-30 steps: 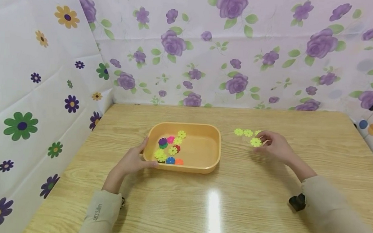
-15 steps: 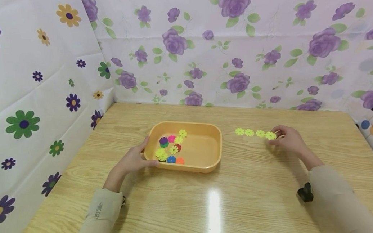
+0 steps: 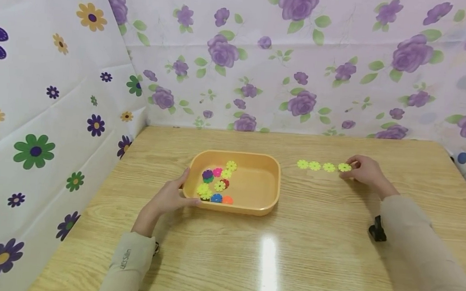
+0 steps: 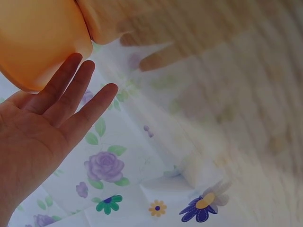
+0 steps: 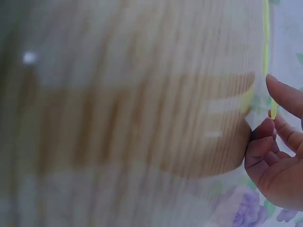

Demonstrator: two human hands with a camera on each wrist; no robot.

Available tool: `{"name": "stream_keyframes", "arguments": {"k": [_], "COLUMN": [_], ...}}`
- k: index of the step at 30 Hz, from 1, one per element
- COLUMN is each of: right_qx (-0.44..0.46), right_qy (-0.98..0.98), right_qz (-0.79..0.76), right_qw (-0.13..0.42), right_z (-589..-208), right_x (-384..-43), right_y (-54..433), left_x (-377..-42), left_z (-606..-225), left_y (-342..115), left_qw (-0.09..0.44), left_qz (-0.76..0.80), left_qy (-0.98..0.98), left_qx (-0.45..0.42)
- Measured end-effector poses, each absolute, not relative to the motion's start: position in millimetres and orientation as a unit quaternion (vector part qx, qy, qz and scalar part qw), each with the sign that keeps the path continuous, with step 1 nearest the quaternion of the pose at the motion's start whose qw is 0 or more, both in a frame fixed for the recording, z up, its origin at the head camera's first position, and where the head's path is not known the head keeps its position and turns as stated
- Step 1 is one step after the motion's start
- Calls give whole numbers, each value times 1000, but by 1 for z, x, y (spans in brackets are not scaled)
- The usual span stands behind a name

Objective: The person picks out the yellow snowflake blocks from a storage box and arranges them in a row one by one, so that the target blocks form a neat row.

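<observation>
An orange plastic tray [image 3: 254,183] lies on the wooden table, holding several flower-shaped plastic discs, among them a purple disc [image 3: 207,174], a blue disc [image 3: 216,198] and a yellow disc [image 3: 219,186]. My left hand [image 3: 169,196] rests at its left end, thumb along the front rim; in the left wrist view the fingers [image 4: 78,90] stretch straight against the tray's side. To the right, three yellow discs [image 3: 314,165] lie in a row. At the row's right end my right hand [image 3: 367,172] pinches another yellow disc [image 3: 343,167] between thumb and fingers, seen edge-on in the right wrist view.
Flower-printed sheeting [image 3: 262,75] stands behind the table [image 3: 323,251] and along its left side. A dark camera mount [image 3: 377,230] sits under the right wrist. A bright light reflection shows on the table's front part.
My right hand has moved right with the yellow disc, from in front of the row to its right end. The left hand stays at the tray. The head view has shifted slightly.
</observation>
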State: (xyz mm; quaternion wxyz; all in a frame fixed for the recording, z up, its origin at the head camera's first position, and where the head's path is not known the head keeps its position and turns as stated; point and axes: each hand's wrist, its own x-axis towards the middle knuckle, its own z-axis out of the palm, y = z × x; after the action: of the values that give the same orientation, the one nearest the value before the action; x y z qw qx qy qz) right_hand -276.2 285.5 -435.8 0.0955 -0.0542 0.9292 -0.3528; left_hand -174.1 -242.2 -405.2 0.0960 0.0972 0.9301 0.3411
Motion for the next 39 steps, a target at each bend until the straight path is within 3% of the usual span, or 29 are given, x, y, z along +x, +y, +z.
{"name": "stream_keyframes", "arguments": {"k": [5, 16, 39], "right_qx": [-50, -63, -165], "right_qy": [926, 917, 848], "right_qz": [-358, -393, -501], "right_qw": [104, 38, 48], "right_z": [-435, -421, -397], "right_x": [-277, -262, -230], "right_y": [287, 268, 165], "left_x": [-174, -175, -174], "left_z": [-404, -403, -405], "left_y": [-241, -242, -241], "left_qw": [93, 90, 90], "left_qz": [343, 340, 341], "left_qy": [929, 931, 931], "left_qx": [102, 94, 92]}}
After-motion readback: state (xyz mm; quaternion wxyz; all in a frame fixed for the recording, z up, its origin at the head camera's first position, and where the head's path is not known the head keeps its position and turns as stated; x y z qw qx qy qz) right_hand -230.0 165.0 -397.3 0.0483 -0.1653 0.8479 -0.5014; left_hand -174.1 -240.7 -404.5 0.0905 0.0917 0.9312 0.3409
